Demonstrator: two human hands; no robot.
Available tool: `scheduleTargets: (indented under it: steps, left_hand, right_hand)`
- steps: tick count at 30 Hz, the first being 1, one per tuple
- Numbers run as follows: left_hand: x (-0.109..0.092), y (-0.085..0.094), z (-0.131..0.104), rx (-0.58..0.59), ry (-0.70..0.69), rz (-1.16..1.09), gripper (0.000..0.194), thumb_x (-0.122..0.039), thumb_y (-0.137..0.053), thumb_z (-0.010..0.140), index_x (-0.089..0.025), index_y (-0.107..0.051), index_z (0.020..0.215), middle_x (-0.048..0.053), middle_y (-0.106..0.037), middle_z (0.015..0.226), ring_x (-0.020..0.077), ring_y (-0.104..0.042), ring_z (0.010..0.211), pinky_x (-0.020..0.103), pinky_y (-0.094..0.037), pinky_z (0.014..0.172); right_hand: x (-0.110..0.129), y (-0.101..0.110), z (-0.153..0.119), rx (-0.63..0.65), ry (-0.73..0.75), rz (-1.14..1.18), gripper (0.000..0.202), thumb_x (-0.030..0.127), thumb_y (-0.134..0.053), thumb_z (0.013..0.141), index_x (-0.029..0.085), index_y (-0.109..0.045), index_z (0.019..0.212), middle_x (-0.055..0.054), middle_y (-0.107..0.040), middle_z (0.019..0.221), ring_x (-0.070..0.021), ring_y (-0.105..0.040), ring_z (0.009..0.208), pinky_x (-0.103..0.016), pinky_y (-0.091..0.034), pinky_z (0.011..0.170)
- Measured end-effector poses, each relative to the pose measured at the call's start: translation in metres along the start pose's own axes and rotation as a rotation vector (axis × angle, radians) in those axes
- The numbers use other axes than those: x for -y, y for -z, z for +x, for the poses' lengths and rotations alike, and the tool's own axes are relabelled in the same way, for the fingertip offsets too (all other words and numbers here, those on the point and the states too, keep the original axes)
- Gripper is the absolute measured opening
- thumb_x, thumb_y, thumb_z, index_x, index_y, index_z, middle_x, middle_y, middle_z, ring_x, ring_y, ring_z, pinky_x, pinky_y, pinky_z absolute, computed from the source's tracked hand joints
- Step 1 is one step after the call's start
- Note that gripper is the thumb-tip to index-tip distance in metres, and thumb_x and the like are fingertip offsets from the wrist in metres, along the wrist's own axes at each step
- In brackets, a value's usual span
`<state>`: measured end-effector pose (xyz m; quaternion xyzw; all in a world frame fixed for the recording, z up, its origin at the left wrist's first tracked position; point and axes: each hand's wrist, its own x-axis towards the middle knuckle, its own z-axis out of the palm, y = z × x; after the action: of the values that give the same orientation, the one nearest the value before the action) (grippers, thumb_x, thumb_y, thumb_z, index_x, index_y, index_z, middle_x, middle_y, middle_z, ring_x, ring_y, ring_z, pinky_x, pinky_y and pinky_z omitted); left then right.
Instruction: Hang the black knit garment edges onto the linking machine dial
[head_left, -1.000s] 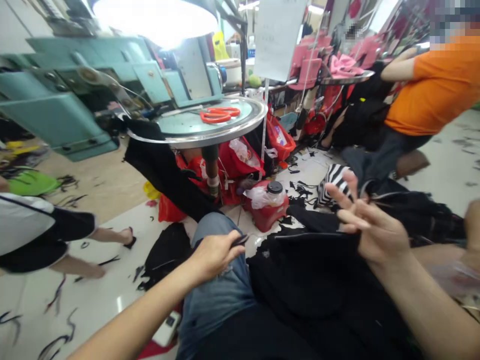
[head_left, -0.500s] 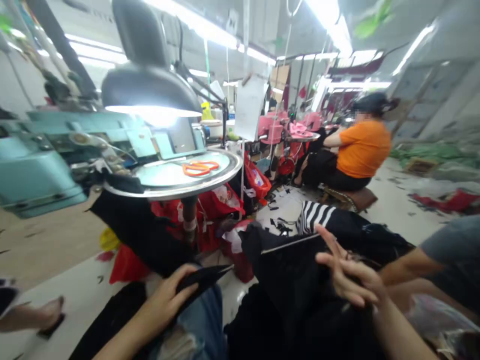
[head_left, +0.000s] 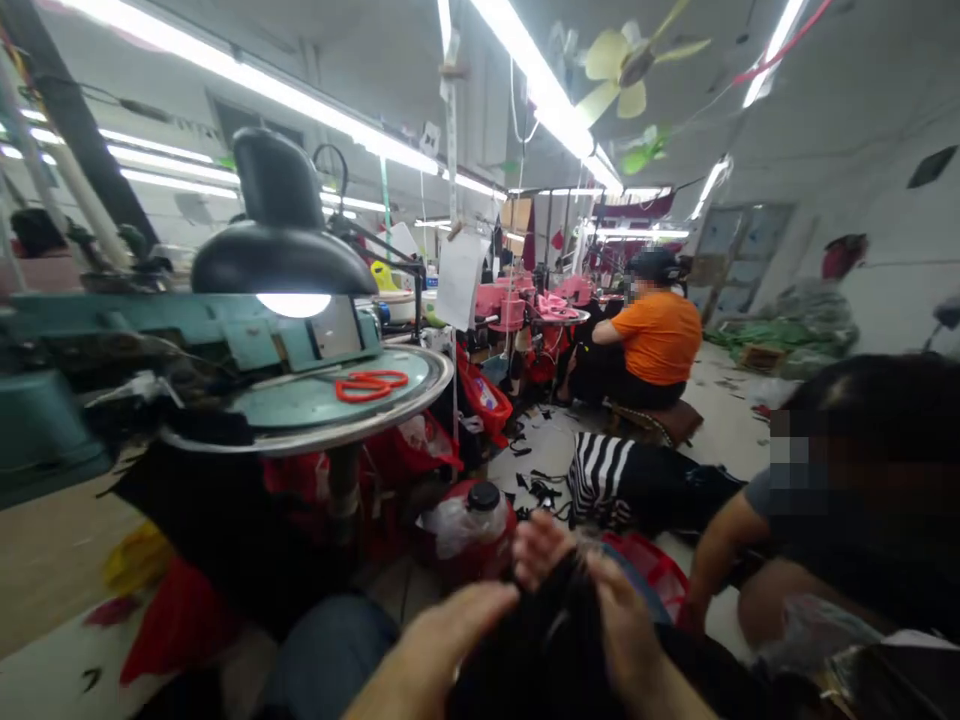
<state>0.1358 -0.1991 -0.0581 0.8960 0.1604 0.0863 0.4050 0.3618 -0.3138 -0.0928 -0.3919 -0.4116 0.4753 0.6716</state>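
Black cloth [head_left: 544,650] lies bunched over my lap and rises between my two hands. My left hand [head_left: 461,630] is on its left side, the thumb stretched along the edge of the cloth. My right hand [head_left: 626,620] grips the other side, fingers bent over the upper edge. Some fingertips show blurred at the top of the cloth, and the dark folds hide the rest. To the left, orange-handled scissors [head_left: 371,385] rest on the round machine table [head_left: 435,385], under a black lamp [head_left: 285,250]. More black cloth [head_left: 225,530] hangs from that table.
A teal sewing machine [head_left: 45,420] stands at the left. Close on my right crouches a person [head_left: 862,520]; another in an orange shirt [head_left: 660,335] sits farther off. A red container with a black lid [head_left: 484,497], a striped bundle [head_left: 607,470] and scraps lie on the floor.
My hands have come together at the black cloth; before, the left held a black piece over my knee and the right was spread apart. The view has tilted up and turned right.
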Motion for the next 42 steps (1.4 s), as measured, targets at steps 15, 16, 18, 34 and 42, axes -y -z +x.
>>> scheduleTargets:
  steps: [15, 16, 18, 34, 42]
  left_hand:
    - [0.057, 0.064, -0.056, -0.163, 0.182, 0.1, 0.029, -0.047, -0.057, 0.087, -0.022, -0.069, 0.098, 0.0, -0.074, 0.092, 0.0199, -0.069, 0.083, 0.022, -0.052, 0.075]
    - [0.055, 0.07, -0.056, -0.186, 0.165, 0.104, 0.028, -0.046, -0.059, 0.087, -0.022, -0.07, 0.095, 0.0, -0.075, 0.091, 0.0193, -0.069, 0.082, 0.021, -0.052, 0.074]
    - [0.053, 0.075, -0.053, -0.264, 0.132, 0.135, 0.026, -0.045, -0.064, 0.084, -0.021, -0.071, 0.093, 0.0, -0.075, 0.09, 0.0187, -0.069, 0.081, 0.02, -0.052, 0.073]
    - [0.099, 0.036, -0.02, 0.075, 0.212, 0.025, 0.043, -0.057, -0.065, 0.075, -0.018, -0.072, 0.09, 0.003, -0.073, 0.078, 0.0217, -0.068, 0.072, 0.027, -0.054, 0.064]
    - [0.06, 0.092, -0.059, -0.459, 0.338, 0.181, 0.039, -0.056, -0.062, 0.079, -0.019, -0.07, 0.085, 0.0, -0.069, 0.072, 0.0183, -0.062, 0.067, 0.023, -0.046, 0.062]
  right_hand:
    - [0.067, 0.062, -0.002, -0.458, 0.18, 0.042, 0.056, 0.013, -0.074, 0.07, 0.03, -0.065, 0.123, -0.005, -0.06, 0.139, -0.0236, -0.066, 0.115, -0.008, -0.044, 0.042]
    - [0.067, 0.067, -0.008, -0.446, 0.184, 0.038, 0.054, 0.011, -0.072, 0.071, 0.03, -0.066, 0.122, -0.005, -0.062, 0.137, -0.0228, -0.066, 0.114, -0.009, -0.046, 0.044]
    - [0.068, 0.078, -0.017, -0.409, 0.219, 0.046, 0.052, 0.009, -0.068, 0.072, 0.031, -0.067, 0.12, -0.004, -0.067, 0.128, -0.019, -0.068, 0.108, -0.009, -0.049, 0.05]
    - [0.019, 0.08, -0.013, 0.393, -0.169, 0.282, 0.048, 0.032, -0.059, 0.091, 0.033, -0.053, 0.139, 0.013, -0.037, 0.052, -0.0033, -0.019, 0.036, -0.02, -0.052, 0.06]
    - [0.025, 0.081, -0.02, 0.337, -0.012, 0.228, 0.018, 0.038, -0.063, 0.091, 0.026, -0.076, 0.089, 0.008, -0.042, 0.051, -0.0019, -0.028, 0.032, -0.023, -0.046, 0.051]
